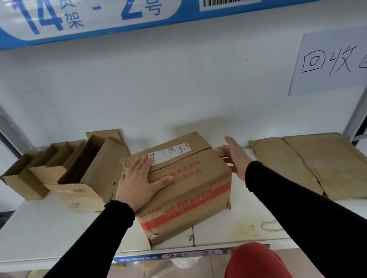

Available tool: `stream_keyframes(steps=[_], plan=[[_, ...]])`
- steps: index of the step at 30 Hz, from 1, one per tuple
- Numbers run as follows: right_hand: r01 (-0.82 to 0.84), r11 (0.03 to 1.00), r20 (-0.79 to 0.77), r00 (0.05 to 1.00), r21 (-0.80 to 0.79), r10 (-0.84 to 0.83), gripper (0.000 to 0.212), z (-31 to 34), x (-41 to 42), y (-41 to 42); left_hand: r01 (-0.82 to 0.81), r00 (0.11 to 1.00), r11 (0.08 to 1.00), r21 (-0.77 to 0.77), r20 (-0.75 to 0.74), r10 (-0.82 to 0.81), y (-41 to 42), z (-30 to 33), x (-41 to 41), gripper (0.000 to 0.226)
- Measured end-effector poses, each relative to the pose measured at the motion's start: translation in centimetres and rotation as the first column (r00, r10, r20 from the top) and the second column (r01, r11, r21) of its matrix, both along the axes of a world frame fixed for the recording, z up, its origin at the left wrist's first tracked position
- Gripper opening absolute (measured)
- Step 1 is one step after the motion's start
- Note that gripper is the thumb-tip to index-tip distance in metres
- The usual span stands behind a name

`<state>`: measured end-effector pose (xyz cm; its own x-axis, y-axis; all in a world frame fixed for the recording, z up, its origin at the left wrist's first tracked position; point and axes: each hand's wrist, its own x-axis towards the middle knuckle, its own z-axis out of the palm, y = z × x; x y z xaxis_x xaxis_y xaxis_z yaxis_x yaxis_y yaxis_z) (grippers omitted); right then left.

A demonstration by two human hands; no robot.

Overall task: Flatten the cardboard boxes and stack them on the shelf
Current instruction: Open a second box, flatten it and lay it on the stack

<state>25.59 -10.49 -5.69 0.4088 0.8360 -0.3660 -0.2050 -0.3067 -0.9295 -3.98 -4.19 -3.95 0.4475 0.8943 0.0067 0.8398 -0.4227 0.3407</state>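
Head view. A white shelf [38, 234] carries all the cardboard. At its centre stands a closed cardboard box [185, 192] with red printed text, a red tape band across its front face and a white shipping label [167, 153] on its top. The box sits at a slight angle to the shelf's front edge, with its near lower corner crumpled.

The left hand [140, 183] lies flat on the top of the box near its left edge. Fingers are straight and spread, thumb pointing right across the lid; the grip is apart and clamps nothing.

The right hand [235, 155] stands edge-on just beside the right side of the box, at its far upper corner. Fingers are extended, and the fingertips meet the box's rear right corner; the grip is apart. Both arms wear black sleeves.

To the left of the box, a group of open boxes [72, 175] stands on the shelf, smaller ones nested or packed against a larger one.

To the right, well apart from the box, a flattened cardboard sheet [327, 165] lies flat on the shelf.

On the rear wall, upper right, hangs a handwritten paper sign [336, 60]. A blue shelf label [89, 10] with a barcode runs along the top.
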Motion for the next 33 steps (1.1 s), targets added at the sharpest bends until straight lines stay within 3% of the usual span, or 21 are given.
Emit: stream_keyframes(steps=[2, 5, 13, 14, 16, 18, 21, 24, 27, 30, 33], plan=[[-0.041, 0.999, 0.148, 0.988, 0.011, 0.039, 0.065, -0.4, 0.2, -0.1, 0.012, 1.000, 1.000, -0.001, -0.011, -0.012, 0.0, -0.1, 0.0, 0.115], [-0.041, 0.994, 0.308, 0.951, 0.103, 0.007, 0.036, -0.8, 0.6, 0.4, 0.025, 1.000, 1.000, -0.009, -0.016, -0.025, -0.1, 0.0, 0.2, 0.113], [0.048, 0.989, 0.284, 0.955, 0.143, -0.087, 0.018, -1.3, 0.5, 1.5, 0.027, 0.999, 1.000, -0.009, -0.023, -0.027, -0.2, 0.2, 0.1, 0.112], [0.107, 0.988, 0.219, 0.967, 0.115, -0.130, 0.018, -1.5, 0.6, 1.7, 0.023, 0.999, 1.000, -0.013, -0.022, -0.023, -0.2, 0.2, -0.1, 0.114], [0.251, 0.968, -0.114, 0.962, 0.021, -0.247, 0.017, -2.2, 1.0, 1.8, 0.012, 1.000, 1.000, -0.011, -0.019, -0.012, 0.0, 0.0, -0.2, 0.120], [0.379, 0.924, -0.349, 0.861, -0.050, -0.371, 0.016, -3.4, 1.6, 1.7, 0.005, 1.000, 1.000, -0.007, -0.024, -0.005, 0.2, -0.1, -0.3, 0.122], [0.459, 0.888, -0.372, 0.824, -0.004, -0.428, 0.016, -4.4, 2.5, 0.6, -0.009, 1.000, 1.000, 0.001, -0.018, 0.009, 0.2, -0.2, -0.2, 0.121], [0.354, 0.929, -0.034, 0.935, 0.109, -0.353, 0.009, -4.1, 2.9, -2.2, -0.009, 1.000, 1.000, 0.016, -0.017, 0.009, 0.0, 0.1, 0.2, 0.115], [0.102, 0.987, 0.328, 0.934, 0.123, -0.138, 0.010, -4.9, 2.7, -7.0, -0.008, 1.000, 1.000, 0.015, -0.002, 0.008, -0.1, 0.2, 0.4, 0.113], [-0.117, 0.990, 0.692, 0.722, 0.084, 0.026, 0.013, -7.7, 2.8, -11.6, -0.014, 1.000, 1.000, 0.018, 0.010, 0.014, -0.1, -0.1, 0.4, 0.111], [-0.283, 0.958, 0.842, 0.506, -0.040, 0.184, 0.010, -10.3, 2.6, -14.2, -0.018, 1.000, 1.000, 0.020, 0.000, 0.018, -0.1, -0.1, 0.6, 0.109]])
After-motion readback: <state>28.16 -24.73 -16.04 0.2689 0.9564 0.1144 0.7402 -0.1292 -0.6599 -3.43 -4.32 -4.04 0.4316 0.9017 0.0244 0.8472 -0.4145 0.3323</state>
